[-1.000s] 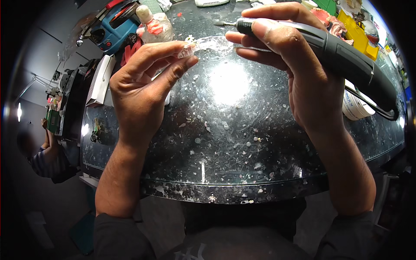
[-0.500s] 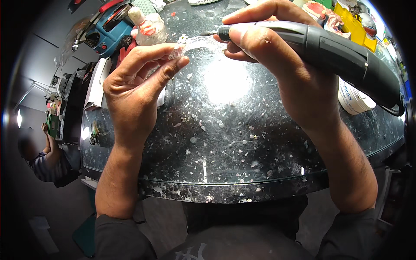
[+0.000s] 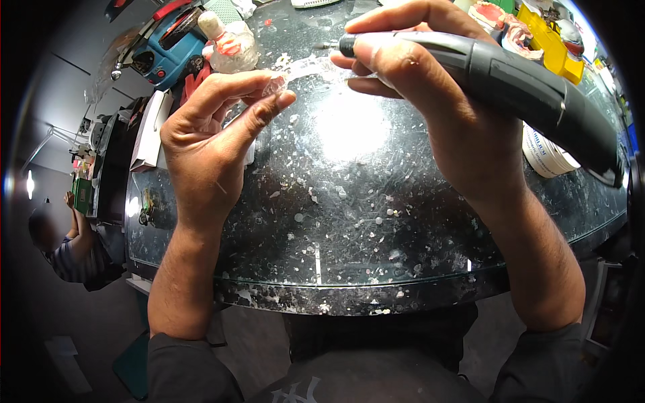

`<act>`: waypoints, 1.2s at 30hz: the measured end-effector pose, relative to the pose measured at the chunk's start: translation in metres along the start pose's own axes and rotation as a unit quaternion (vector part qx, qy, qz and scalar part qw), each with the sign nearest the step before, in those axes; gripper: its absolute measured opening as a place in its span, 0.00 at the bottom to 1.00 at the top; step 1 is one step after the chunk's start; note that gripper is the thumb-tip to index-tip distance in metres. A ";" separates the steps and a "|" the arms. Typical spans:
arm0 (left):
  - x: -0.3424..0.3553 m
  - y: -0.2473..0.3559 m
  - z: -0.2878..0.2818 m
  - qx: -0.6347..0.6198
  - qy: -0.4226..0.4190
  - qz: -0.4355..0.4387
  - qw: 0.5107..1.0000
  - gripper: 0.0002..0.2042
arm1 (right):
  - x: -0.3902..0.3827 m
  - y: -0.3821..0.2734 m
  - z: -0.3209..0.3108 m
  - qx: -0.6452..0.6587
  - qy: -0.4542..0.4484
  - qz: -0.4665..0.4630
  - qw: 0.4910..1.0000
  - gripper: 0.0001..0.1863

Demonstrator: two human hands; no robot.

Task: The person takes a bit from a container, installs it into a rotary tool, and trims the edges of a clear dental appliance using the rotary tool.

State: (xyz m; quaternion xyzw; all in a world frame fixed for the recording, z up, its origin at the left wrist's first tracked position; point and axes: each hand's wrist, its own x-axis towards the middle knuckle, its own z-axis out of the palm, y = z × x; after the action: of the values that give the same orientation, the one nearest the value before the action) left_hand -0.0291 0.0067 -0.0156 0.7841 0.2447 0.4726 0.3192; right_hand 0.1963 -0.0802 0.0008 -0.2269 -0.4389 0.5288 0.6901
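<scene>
Above one glossy black table point(image 3: 349, 235) flecked with chalky white residue, one smooth, curved dark rotary tool point(image 3: 514, 74) sits gripped in the right hand point(image 3: 463, 124); the left hand point(image 3: 208, 144) pinches one clear, glassy arched piece point(image 3: 310, 65) near the tool's single slim tip point(image 3: 326, 46).

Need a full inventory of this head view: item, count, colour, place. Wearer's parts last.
Main items; dark rim clutter too unclear to list.
Clear curved piece: 1, transparent, upper centre
Handheld rotary tool: 1, black, upper right
Tub: 1, white, right
Dental model: 2, pinkish, upper right
Tray: 1, yellow, upper right
Machine: 1, blue, upper left
Bottle: 1, whitish, beside machine
Box: 1, white, left
Table: 1, black, speckled, centre
Co-worker: 1, striped top, far left
Left hand: 1, bare, pinching clear piece
Right hand: 1, bare, gripping tool
</scene>
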 end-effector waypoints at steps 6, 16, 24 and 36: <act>0.001 0.001 -0.001 0.047 0.001 0.034 0.998 0.11 | -0.012 -0.006 -0.007 -0.012 -0.010 -0.004 1.000 0.16; 0.001 0.002 0.000 0.120 0.014 0.072 0.990 0.10 | -0.004 0.000 0.001 -0.036 -0.018 -0.007 0.999 0.17; 0.001 0.005 0.000 0.145 0.010 0.076 0.986 0.10 | -0.003 0.000 0.001 -0.054 -0.023 -0.012 0.998 0.17; 0.000 0.006 0.000 0.142 0.004 0.061 0.988 0.09 | 0.001 0.000 0.008 -0.085 -0.034 -0.021 0.996 0.17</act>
State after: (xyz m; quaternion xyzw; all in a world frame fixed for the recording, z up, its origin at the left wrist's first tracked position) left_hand -0.0285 0.0031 -0.0110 0.8331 0.2622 0.4549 0.1741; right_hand 0.1897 -0.0805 0.0046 -0.2571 -0.5102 0.4824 0.6640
